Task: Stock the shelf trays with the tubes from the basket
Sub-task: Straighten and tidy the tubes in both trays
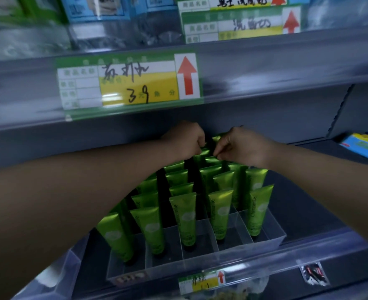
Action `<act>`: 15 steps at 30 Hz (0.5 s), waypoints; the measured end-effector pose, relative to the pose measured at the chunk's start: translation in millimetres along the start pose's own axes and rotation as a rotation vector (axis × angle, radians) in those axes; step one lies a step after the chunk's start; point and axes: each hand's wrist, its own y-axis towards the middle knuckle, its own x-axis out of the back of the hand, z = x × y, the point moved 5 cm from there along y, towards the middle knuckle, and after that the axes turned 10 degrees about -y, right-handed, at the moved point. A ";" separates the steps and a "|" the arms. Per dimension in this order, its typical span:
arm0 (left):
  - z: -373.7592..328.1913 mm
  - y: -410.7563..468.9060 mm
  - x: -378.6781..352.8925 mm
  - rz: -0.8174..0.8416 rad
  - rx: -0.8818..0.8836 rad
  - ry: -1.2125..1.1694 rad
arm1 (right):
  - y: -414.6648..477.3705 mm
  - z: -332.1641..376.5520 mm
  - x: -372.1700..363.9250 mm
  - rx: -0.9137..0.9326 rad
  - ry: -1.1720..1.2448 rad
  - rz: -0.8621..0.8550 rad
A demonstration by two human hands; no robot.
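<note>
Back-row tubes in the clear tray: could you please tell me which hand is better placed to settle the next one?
Probably the right hand: its fingertips pinch a rear green tube in the clear tray. The left hand curls beside it, but what it grips is unclear.

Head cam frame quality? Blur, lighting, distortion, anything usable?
Head view: price label smeared by blur, handwriting soft; front green tubes sharper, print readable, with sheen; left hand and right hand dim in shadow at the back; wide-angle lens bends the shelf edge.
</note>
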 end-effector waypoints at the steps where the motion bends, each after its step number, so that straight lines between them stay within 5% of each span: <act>1: 1.3 0.2 -0.6 -0.012 0.011 0.005 | 0.3 0.6 -0.8 0.003 -0.011 0.004; 15: 8.6 4.8 -3.5 -0.044 0.091 0.038 | 4.8 -3.5 -6.0 -0.054 0.028 -0.064</act>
